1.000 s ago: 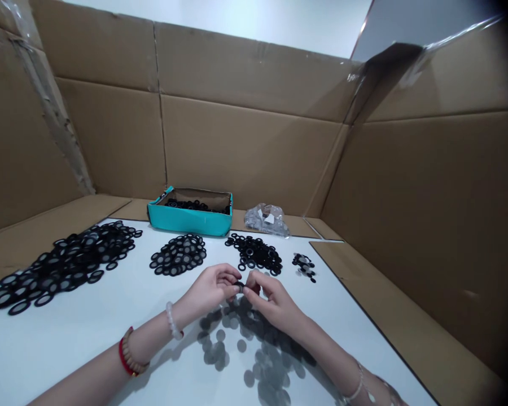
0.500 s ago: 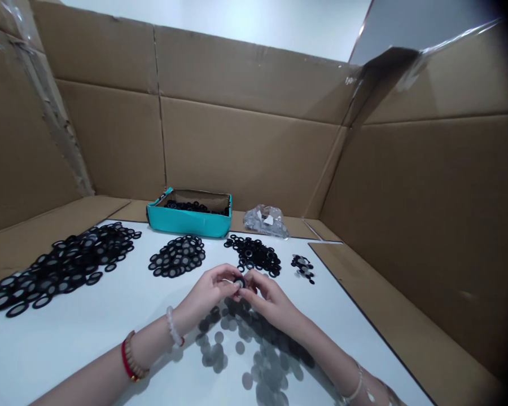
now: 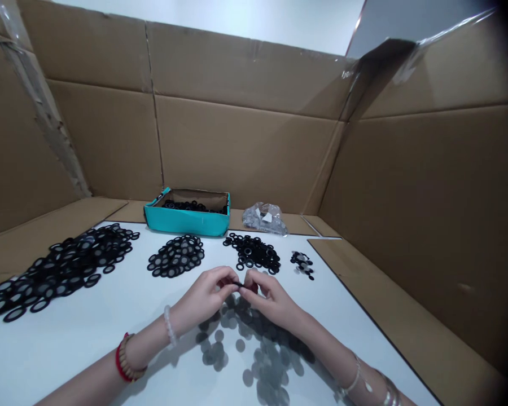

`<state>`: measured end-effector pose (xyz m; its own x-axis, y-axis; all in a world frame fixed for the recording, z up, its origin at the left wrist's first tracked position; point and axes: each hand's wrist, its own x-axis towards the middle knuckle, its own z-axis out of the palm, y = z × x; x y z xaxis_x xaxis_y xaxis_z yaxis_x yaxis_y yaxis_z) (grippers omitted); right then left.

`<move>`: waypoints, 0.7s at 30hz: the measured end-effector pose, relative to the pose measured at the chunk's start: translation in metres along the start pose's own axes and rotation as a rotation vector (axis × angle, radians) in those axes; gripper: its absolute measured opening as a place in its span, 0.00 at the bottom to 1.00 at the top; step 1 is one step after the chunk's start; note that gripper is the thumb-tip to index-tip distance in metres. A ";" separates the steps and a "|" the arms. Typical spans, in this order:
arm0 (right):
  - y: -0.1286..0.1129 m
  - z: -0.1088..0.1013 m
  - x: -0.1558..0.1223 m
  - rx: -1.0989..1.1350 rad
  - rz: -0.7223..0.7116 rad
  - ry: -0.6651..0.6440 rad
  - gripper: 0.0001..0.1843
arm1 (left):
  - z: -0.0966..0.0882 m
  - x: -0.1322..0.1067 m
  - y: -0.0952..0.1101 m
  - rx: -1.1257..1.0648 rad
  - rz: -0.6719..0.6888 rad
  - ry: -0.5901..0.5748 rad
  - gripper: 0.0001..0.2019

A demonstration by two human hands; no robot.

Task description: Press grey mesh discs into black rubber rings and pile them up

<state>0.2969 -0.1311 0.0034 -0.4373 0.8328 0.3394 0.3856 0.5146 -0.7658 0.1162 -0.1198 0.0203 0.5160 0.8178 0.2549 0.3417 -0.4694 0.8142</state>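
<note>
Ring (image 3: 239, 285) pinched edge-on, out in front of the teal box (image 3: 186, 223)

Head-cam view over a glossy white table (image 3: 68, 332), and that little ring is the thing to look at. It sits well toward the person from the teal box, roughly straight out from the box's right end, seen nearly edge-on as a thin dark sliver. The long axis of that sliver runs about left to right across the person's front, so its ends point toward each hand. Any slight tilt is hard to call at this size.

Left hand (image 3: 201, 298) and right hand (image 3: 271, 299) are both curled closed, with their fingertips meeting on the ring from either side. Neither hand is clearly nearer, since the ring sits about midway between them. Which fingers carry most of the grip can't be made out.

Everything else, going off the box: a big heap of black rings with grey mesh centres (image 3: 59, 270) out to its left, a smaller mesh-centred pile (image 3: 176, 256) just in front, a pile of small black rings (image 3: 252, 254) off its front right corner, and a tiny mixed cluster (image 3: 302, 265) farther right. Grey see-through discs (image 3: 240, 345) lie farther out, below the hands.
</note>
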 end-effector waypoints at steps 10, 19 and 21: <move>-0.001 -0.003 0.002 0.035 0.028 0.019 0.09 | 0.004 0.006 -0.005 -0.386 -0.164 0.015 0.06; -0.002 0.000 0.000 0.005 0.019 -0.021 0.14 | 0.001 0.001 -0.004 -0.073 -0.013 0.035 0.02; -0.001 0.001 -0.001 0.015 -0.006 0.020 0.15 | 0.001 0.002 -0.004 -0.046 -0.004 0.057 0.03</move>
<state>0.2959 -0.1326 0.0036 -0.4233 0.8335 0.3549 0.3702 0.5167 -0.7719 0.1164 -0.1168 0.0171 0.4689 0.8379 0.2795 0.3068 -0.4513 0.8380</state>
